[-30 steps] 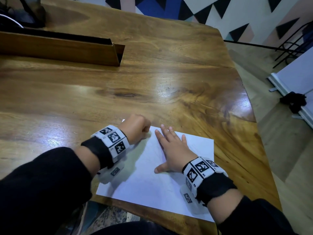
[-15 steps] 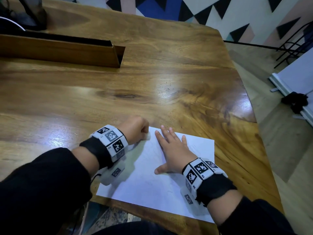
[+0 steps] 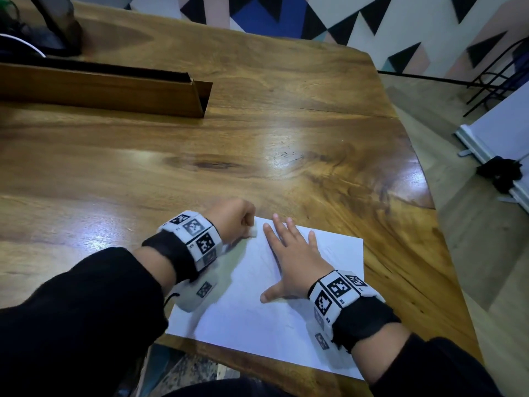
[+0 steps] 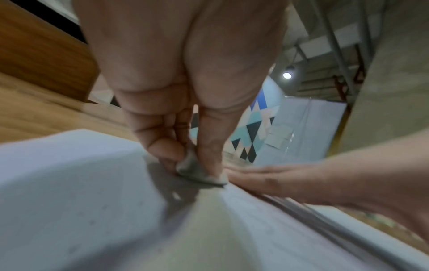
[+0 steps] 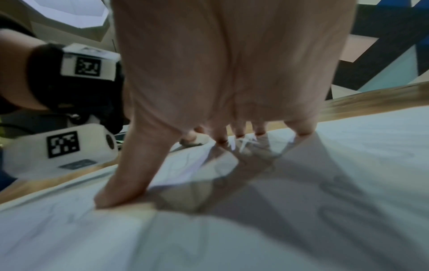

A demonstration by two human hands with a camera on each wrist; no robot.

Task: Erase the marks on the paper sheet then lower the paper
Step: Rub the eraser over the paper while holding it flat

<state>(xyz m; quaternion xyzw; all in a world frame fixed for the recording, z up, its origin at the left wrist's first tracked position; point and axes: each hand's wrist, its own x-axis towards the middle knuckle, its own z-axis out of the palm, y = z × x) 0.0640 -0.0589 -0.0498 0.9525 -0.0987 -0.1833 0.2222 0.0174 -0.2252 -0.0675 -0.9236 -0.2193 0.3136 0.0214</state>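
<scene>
A white paper sheet (image 3: pixel 257 316) lies flat at the near edge of the wooden table (image 3: pixel 257 144). My left hand (image 3: pixel 233 219) is curled at the sheet's far left corner and pinches a small white eraser (image 3: pixel 253 232), whose end touches the paper. In the left wrist view the eraser (image 4: pixel 197 174) sits between thumb and fingers, pressed on the paper sheet (image 4: pixel 69 192). My right hand (image 3: pixel 294 259) lies flat on the sheet with fingers spread, holding it down. Faint pencil lines show on the paper sheet (image 5: pixel 348 201) near the right hand (image 5: pixel 220 82).
A long wooden trough (image 3: pixel 100 90) stands at the back left of the table, with dark gear (image 3: pixel 43 32) behind it. The table's right edge drops to a floor with a white panel (image 3: pixel 501 144) and a black metal frame (image 3: pixel 498 70).
My left hand has shifted slightly with the eraser at the sheet's far left corner. The right hand stays flat on the paper.
</scene>
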